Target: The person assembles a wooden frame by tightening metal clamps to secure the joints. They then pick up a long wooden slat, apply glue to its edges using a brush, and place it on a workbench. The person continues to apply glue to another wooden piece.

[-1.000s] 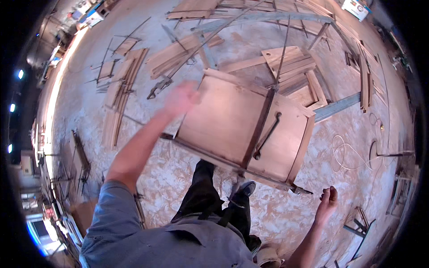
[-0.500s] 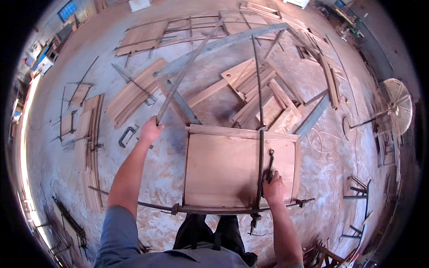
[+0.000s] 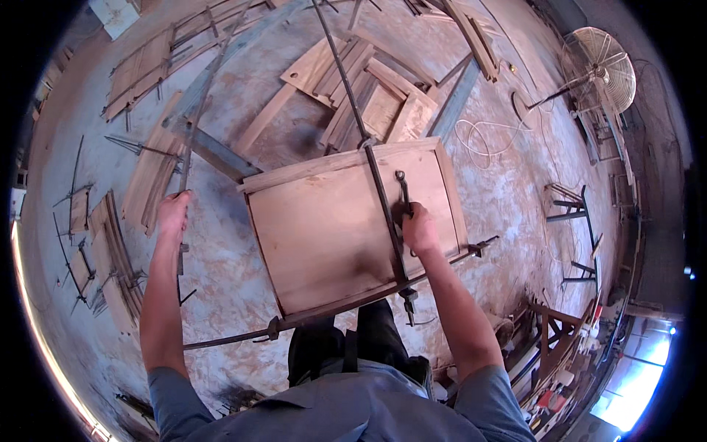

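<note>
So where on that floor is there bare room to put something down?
Bare floor lies between the left hand and the wooden panel, and right of the panel toward the white cable. Beyond the panel, stacked boards crowd it; more boards line the left.

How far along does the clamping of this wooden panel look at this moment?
Done: the framed wooden panel already has one long bar clamp across it and another along its near edge. In hand: the right hand grips a metal tool on the panel; the left hand holds a loose bar. Left: that bar is not yet on the panel.
</note>
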`<state>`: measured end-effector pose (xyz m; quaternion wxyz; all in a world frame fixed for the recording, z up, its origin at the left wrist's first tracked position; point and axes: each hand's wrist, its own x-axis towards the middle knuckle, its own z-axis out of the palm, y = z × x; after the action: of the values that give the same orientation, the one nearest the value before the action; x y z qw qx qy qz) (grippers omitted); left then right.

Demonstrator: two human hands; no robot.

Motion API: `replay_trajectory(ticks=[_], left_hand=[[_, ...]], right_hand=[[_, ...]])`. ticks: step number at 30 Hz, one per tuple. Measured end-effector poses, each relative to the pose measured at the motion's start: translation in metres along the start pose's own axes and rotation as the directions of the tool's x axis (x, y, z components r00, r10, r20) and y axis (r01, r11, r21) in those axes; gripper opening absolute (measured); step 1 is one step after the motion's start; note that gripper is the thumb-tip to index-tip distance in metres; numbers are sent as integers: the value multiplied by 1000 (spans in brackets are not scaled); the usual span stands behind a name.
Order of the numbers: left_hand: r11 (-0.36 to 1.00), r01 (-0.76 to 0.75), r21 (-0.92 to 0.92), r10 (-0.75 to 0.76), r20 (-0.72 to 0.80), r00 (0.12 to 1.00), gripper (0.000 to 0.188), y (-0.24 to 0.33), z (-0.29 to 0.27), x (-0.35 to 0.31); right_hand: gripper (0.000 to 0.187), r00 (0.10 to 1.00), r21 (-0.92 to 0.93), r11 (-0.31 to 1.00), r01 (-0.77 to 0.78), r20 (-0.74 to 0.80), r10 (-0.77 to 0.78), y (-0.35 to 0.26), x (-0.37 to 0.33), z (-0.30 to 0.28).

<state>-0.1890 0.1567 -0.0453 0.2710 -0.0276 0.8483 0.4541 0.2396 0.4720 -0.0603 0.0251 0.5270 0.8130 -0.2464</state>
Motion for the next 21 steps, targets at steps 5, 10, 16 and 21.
replay_trajectory(ticks=[5,10,16,21], left_hand=[[997,-11,-81,7,-50,999,17,8,-23,-29],[968,-164,-188,141,-130,981,21,38,-60,-91],[871,-418,-257,294,-409,864,25,87,-64,-249],[779,-493,-388,394,-308,866,31,164,-83,-358]], right_hand=[[26,957,626,724,-290,164,241,-6,-3,-40],[10,958,896,339,-288,267,108,-22,-20,-84],[8,938,939,121,-323,334,-94,-8,-76,-117],[8,843,908,110,-404,417,-341,22,-136,-121]])
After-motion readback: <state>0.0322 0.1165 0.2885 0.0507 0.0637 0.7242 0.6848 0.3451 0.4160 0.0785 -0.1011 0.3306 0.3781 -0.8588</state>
